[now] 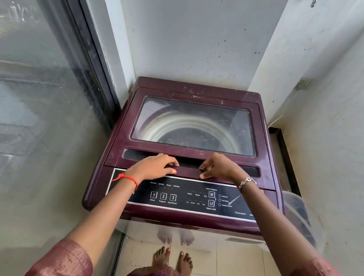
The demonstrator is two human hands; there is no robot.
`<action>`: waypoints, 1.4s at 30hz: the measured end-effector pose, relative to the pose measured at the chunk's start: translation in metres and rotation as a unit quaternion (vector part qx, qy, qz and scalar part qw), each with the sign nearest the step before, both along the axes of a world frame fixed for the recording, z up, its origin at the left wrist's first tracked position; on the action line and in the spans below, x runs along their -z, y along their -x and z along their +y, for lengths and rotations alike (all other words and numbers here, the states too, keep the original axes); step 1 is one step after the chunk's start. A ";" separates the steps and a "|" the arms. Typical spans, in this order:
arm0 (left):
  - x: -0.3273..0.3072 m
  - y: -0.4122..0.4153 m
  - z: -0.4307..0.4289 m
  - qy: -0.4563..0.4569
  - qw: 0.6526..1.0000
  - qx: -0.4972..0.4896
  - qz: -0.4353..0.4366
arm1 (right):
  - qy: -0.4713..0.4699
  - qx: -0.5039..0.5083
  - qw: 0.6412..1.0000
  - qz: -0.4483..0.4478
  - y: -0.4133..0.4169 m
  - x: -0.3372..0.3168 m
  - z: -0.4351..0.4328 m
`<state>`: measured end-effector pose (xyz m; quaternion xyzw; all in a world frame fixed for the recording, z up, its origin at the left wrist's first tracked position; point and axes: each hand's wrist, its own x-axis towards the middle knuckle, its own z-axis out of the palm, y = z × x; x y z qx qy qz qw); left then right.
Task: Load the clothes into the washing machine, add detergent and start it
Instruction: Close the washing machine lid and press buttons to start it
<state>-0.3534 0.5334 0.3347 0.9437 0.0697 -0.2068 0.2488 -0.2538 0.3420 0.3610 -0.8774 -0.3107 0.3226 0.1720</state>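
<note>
A maroon top-loading washing machine (194,90) stands in a corner, its glass lid (195,125) down flat. Through the glass I see the drum, with no clothes that I can make out. Along the lid's front edge runs a dark handle recess (137,154). My left hand (156,166) and my right hand (218,167) both grip that front lip, fingers curled into the recess and thumbs on the edge. Below my hands lies the black control panel (193,198) with buttons marked 1, 2 and 3. No clothes or detergent are in view.
A glass sliding door (31,101) stands close on the left. Walls close in behind the machine and on the right. A translucent plastic bucket (298,218) sits beside the machine's right side. My bare feet stand on the tiled floor (239,268) in front.
</note>
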 end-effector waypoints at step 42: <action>0.044 0.069 0.030 -0.090 0.968 -0.057 -0.225 | -0.220 0.183 0.946 -0.152 0.074 0.049 -0.008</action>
